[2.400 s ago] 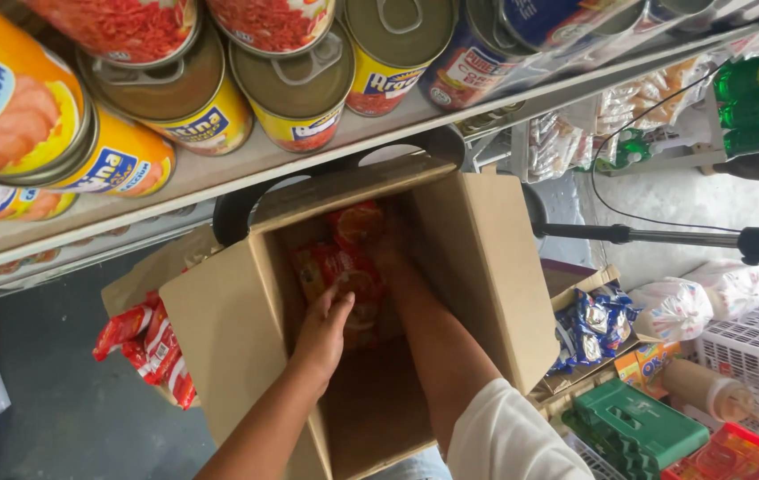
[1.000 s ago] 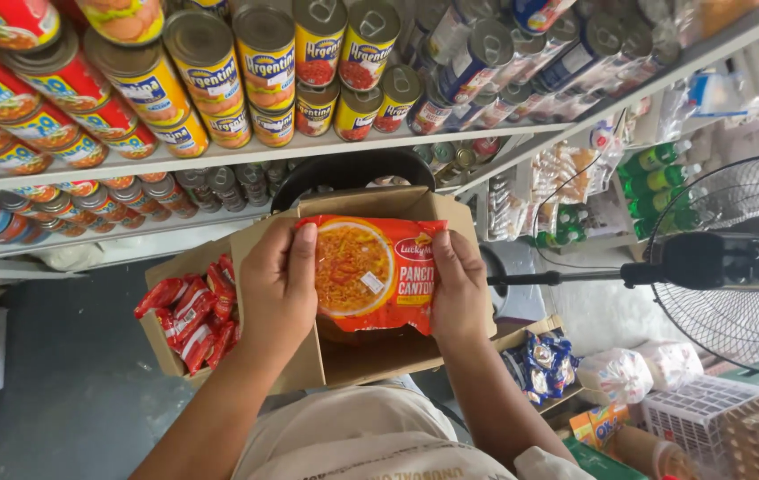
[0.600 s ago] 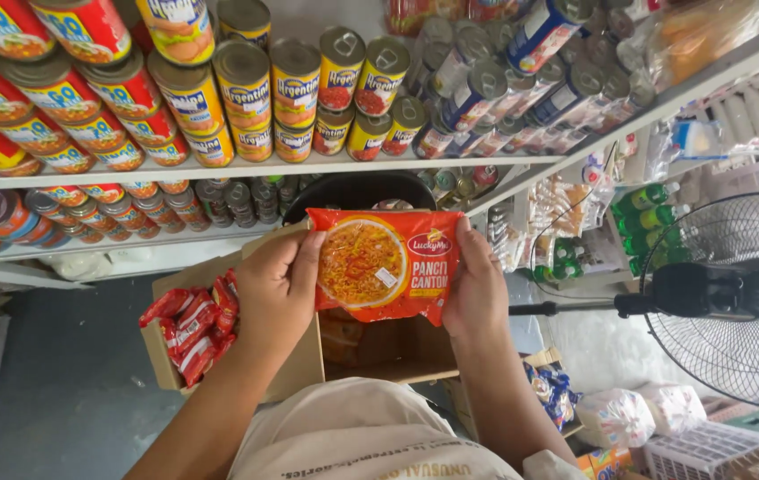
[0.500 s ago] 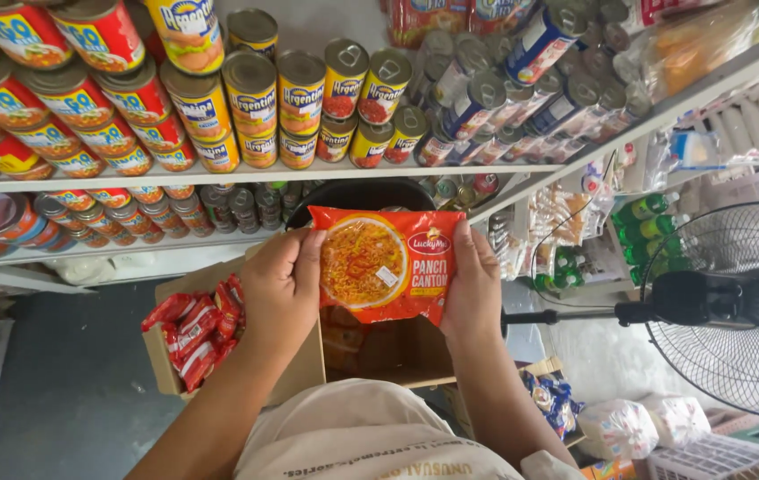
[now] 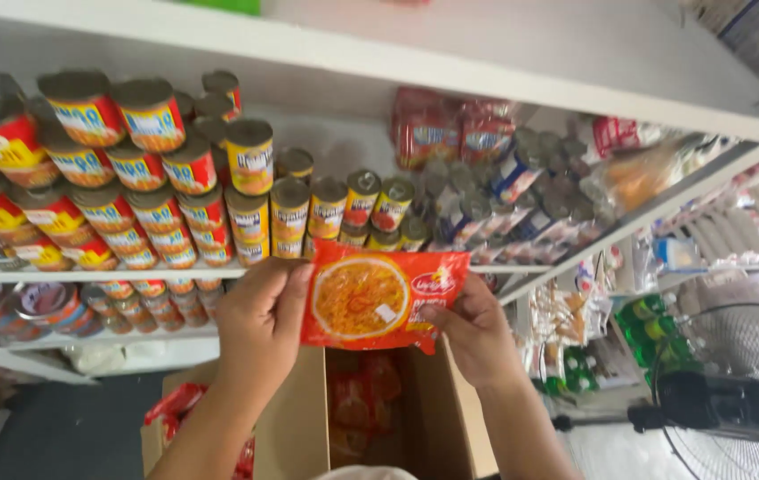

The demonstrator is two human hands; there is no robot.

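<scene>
Both hands hold one flat red noodle packet at frame centre, its printed face toward the camera. The left hand is closed on the packet's 9 o'clock edge, thumb across the front, fingers behind. The right hand is closed on the 3 o'clock edge, thumb on the lower right corner. The packet is raised in front of the white shelf edge. At 12 o'clock from the packet stand rows of yellow-labelled cans; at 10 o'clock, stacked red-labelled cans. At 6 o'clock sits an open cardboard box with more red packets inside. A black fan is at 4 o'clock.
</scene>
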